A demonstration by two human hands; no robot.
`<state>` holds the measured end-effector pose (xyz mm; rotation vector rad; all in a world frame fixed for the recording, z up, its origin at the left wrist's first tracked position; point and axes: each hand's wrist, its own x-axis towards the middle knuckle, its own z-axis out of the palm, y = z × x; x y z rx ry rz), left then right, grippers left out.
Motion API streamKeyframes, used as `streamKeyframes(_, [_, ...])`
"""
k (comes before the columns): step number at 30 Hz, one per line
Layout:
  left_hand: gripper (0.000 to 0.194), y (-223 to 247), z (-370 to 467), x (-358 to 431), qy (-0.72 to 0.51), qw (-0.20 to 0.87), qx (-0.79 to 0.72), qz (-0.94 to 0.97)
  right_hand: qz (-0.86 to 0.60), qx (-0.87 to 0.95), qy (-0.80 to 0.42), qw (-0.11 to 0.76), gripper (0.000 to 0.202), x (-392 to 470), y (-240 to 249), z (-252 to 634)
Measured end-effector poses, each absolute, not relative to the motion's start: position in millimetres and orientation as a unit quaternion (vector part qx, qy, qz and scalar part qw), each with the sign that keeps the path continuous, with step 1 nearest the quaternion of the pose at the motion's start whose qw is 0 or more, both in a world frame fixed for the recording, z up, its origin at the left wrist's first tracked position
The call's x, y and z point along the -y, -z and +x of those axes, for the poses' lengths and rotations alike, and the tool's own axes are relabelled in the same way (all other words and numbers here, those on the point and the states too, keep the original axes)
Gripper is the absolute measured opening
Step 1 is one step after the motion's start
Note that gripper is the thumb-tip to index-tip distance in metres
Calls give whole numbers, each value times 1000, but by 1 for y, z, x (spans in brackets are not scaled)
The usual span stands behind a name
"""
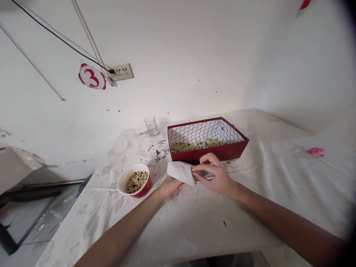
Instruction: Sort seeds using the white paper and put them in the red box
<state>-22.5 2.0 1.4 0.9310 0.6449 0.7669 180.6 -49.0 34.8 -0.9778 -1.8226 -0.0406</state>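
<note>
My left hand is closed from below on a soft white piece of cloth or paper, which drapes over its fingers. My right hand pinches at the right edge of this piece, thumb and index finger close together. Something small and shiny shows beneath the right fingers, too hidden to name. Just behind both hands stands an open dark red box, with a patterned white lining and beads or grains across its floor. Left of my left hand is a red and white paper bowl holding similar mixed beads or grains.
A clear drinking glass stands at the back by the wall. Dark bits lie scattered between glass and box. Pink-handled scissors lie far right. A wrinkled pale cover is spread over the table. A power strip hangs on the wall.
</note>
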Motion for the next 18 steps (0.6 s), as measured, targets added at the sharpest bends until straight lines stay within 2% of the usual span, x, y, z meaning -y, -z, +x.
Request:
streamKeyframes(8, [58, -6, -14, 2, -400, 768, -287, 409, -403, 779, 37, 480, 21, 51, -39, 180])
streamKeyframes(18, [55, -2, -18, -3, -379, 785, -280, 403, -393, 783, 38, 480, 18, 51, -40, 180])
